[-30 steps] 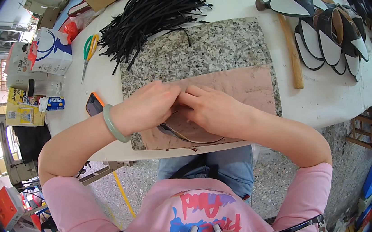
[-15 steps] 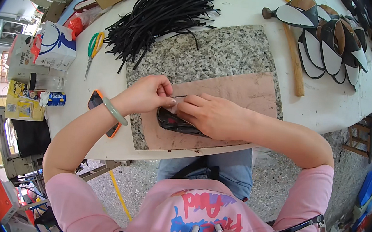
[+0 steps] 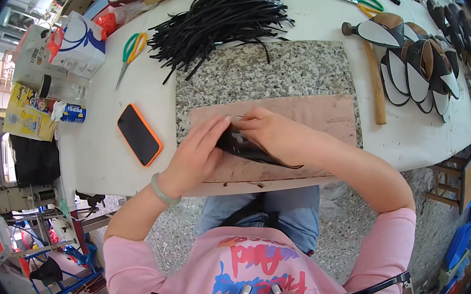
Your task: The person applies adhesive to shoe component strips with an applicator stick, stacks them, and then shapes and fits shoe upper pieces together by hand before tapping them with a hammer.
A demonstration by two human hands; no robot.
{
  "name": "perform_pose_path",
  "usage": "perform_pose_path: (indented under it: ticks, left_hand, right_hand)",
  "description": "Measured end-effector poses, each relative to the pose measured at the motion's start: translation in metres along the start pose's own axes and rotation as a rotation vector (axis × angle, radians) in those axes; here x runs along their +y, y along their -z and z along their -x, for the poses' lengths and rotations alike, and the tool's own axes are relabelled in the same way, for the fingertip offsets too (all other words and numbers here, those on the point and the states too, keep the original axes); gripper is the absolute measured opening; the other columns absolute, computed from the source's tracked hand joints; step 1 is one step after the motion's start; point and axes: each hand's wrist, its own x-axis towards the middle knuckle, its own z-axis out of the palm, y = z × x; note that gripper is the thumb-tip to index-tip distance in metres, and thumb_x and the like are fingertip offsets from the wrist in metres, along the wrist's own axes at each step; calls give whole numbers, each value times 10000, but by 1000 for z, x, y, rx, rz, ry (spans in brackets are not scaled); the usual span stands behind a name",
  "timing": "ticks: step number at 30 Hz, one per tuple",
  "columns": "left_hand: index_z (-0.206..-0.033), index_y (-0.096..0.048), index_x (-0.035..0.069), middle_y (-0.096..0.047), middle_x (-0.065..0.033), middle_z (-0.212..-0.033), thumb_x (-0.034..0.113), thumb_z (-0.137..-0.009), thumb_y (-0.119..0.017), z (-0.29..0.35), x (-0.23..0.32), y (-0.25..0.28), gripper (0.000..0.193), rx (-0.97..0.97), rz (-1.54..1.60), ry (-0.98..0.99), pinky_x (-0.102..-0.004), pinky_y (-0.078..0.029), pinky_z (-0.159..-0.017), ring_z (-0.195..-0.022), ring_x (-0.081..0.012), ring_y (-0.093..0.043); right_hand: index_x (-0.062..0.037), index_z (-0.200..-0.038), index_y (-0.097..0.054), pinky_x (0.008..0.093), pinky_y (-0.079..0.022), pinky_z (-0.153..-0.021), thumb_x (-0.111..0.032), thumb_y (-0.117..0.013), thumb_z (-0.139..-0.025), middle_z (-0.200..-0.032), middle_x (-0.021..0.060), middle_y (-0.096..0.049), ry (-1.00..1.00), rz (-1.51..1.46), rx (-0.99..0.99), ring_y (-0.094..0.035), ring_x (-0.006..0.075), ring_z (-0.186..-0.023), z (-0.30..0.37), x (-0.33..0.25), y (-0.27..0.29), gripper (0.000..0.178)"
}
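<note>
A black, glossy leather piece, which looks like a shoe upper (image 3: pixel 249 150), lies across the near part of a tan sheet (image 3: pixel 330 115). My right hand (image 3: pixel 282 139) is closed on its upper edge, fingertips bent over the rim. At the other end, my left hand (image 3: pixel 196 150) holds the piece with long, nearly straight fingers along its side and the thumb below. Both sets of fingertips almost meet at the top edge. What lies under them is hidden. Beneath the sheet is a speckled granite slab (image 3: pixel 278 71).
Black strips (image 3: pixel 219 25) are heaped beyond the slab. Scissors (image 3: pixel 131 56) and an orange-cased phone (image 3: pixel 140 135) lie left. At right are a wooden-handled hammer (image 3: pixel 375 87) and a pile of black-and-white shoe uppers (image 3: pixel 418 74); more scissors (image 3: pixel 365 4) lie behind.
My left hand has let go of its pinch above the upper's left end, moved down and laid its fingers along that end. The phone, formerly under my forearm, now shows whole.
</note>
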Motion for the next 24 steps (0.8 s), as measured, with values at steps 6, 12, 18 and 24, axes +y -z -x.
perform_pose_path:
  ticks: [6, 12, 18, 24]
  left_hand:
    - [-1057, -641, 30, -661, -142, -940, -118, -735, -526, -17, -37, 3, 372, 96, 159, 156, -345, -507, -807, -928, -310, -631]
    - [-945, -655, 18, -648, -128, -879, 57, -642, -675, -25, -59, 8, 306, 140, 3, 30, -376, -497, -745, -836, -309, -601]
    - [-798, -647, -36, -616, -179, -688, 187, -765, -682, -34, -60, 24, 229, 98, 353, 313, -374, -474, -599, -629, -334, -592]
    - [-792, -644, -44, -663, -72, -625, 156, -880, -565, -33, -41, 24, 232, -16, 440, 337, -251, -498, -576, -571, -97, -615]
  right_hand:
    - [-60, -947, -630, 382, -452, -904, -76, -586, -733, -1082, 83, -602, -45, -23, -81, -554, 274, -1010, -18, -18, -22, 219]
    - [-82, -964, -638, 382, -475, -865, -122, -637, -666, -1055, 76, -602, 104, 41, 365, -569, 268, -999, -24, -20, -56, 300]
    - [-8, -988, -600, 380, -507, -673, -156, -675, -790, -846, 162, -638, -329, -418, 552, -651, 314, -758, -39, -25, -39, 259]
    - [23, -989, -613, 273, -499, -688, -126, -682, -802, -865, 90, -684, -422, -825, 602, -636, 122, -779, -51, -5, -48, 250]
